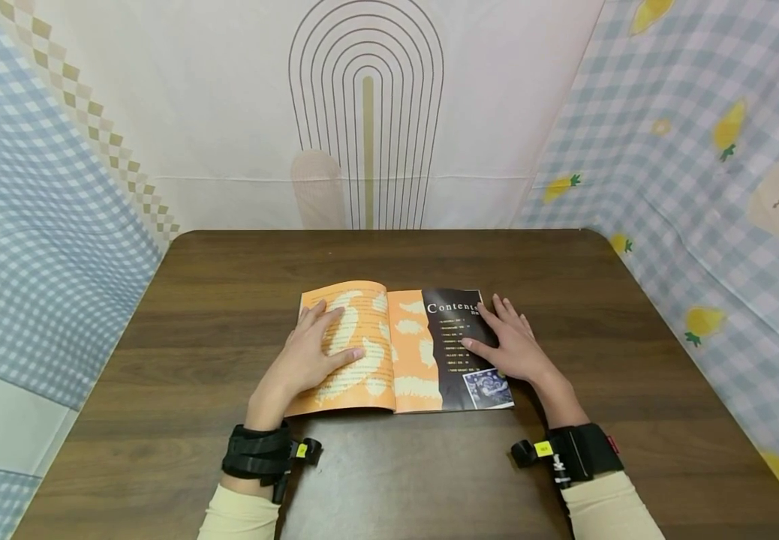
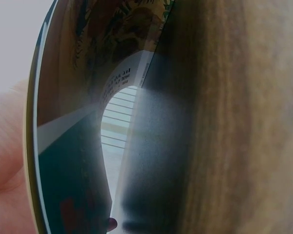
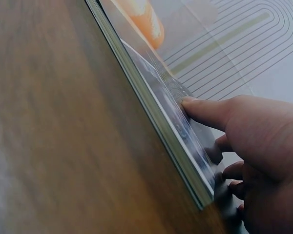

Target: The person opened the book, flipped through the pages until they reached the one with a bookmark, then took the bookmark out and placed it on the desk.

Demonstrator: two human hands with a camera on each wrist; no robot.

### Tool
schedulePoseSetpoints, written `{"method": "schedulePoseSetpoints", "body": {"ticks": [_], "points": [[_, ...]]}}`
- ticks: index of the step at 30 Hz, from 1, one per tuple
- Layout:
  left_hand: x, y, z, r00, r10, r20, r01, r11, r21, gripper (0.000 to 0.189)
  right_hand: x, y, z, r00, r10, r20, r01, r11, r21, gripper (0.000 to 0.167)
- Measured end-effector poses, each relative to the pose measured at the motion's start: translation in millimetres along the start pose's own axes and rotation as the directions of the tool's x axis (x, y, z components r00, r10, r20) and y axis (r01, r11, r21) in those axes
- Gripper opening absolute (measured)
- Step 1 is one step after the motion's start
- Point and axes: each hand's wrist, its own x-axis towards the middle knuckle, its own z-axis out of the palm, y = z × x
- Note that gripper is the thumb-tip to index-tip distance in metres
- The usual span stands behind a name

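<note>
An open magazine [image 1: 416,360] lies on the wooden table, its left page orange with pale patches and its right page headed "Contents" on black. My left hand [image 1: 311,352] rests with spread fingers on the left page, which bows upward. In the left wrist view, the underside of the magazine's cover [image 2: 73,180] arches off the table. My right hand [image 1: 514,349] lies at the right edge, thumb and index finger on the black page and the other fingers past the edge. Its thumb [image 3: 205,109] presses the page in the right wrist view, where the stacked page edges show.
The brown wooden table [image 1: 180,360] extends around the magazine on all sides. Behind it hangs a pale cloth [image 1: 497,112] with arched lines, and checked cloth [image 1: 666,187] flanks it. Both wrists wear black straps [image 1: 254,454] with small cameras.
</note>
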Motion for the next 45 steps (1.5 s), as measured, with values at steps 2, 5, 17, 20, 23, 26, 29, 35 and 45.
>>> {"method": "schedulePoseSetpoints", "body": {"ticks": [2, 5, 17, 20, 23, 26, 29, 35, 45], "points": [[-0.1, -0.3, -0.1, 1.000, 0.000, 0.000, 0.000, 1.000, -0.001, 0.090, -0.2, -0.8, -0.6, 1.000, -0.011, -0.005, 0.011, 1.000, 0.014, 0.088], [-0.1, -1.1, 0.1, 1.000, 0.000, -0.001, 0.000, 1.000, -0.001, 0.090, -0.7, -2.0, -1.4, 1.000, -0.019, -0.015, 0.019, 0.999, 0.038, 0.086], [0.6, -2.2, 1.3, 1.000, 0.006, 0.001, -0.006, 1.000, -0.004, 0.090, -1.1, -7.2, -2.0, 0.991, -0.055, -0.124, 0.063, 0.996, 0.067, 0.081], [0.6, -2.1, 1.3, 1.000, 0.002, 0.004, -0.002, 1.000, -0.006, 0.090, -2.5, -9.5, -2.5, 0.986, -0.065, -0.153, 0.082, 0.991, 0.105, 0.083], [0.6, -1.8, 0.7, 1.000, 0.004, 0.004, -0.004, 1.000, -0.005, 0.090, -2.9, -11.4, -2.8, 0.983, -0.064, -0.170, 0.090, 0.984, 0.152, 0.087], [0.6, -1.5, 0.2, 1.000, 0.009, -0.001, -0.009, 1.000, 0.001, 0.090, -3.0, -12.6, -2.5, 0.981, -0.069, -0.183, 0.105, 0.976, 0.191, 0.089], [0.6, -1.2, 0.0, 1.000, 0.008, 0.000, -0.008, 1.000, 0.004, 0.090, -2.6, -12.8, -1.8, 0.977, -0.083, -0.194, 0.125, 0.969, 0.215, 0.094], [0.5, -1.1, 0.2, 1.000, 0.007, 0.003, -0.007, 1.000, 0.008, 0.090, -2.7, -12.8, -0.9, 0.981, -0.060, -0.183, 0.107, 0.960, 0.258, 0.098], [-0.1, -0.9, -0.1, 1.000, 0.005, 0.000, -0.005, 1.000, 0.002, 0.089, -2.7, -12.6, -0.8, 0.976, -0.075, -0.203, 0.126, 0.960, 0.250, 0.049]]}}
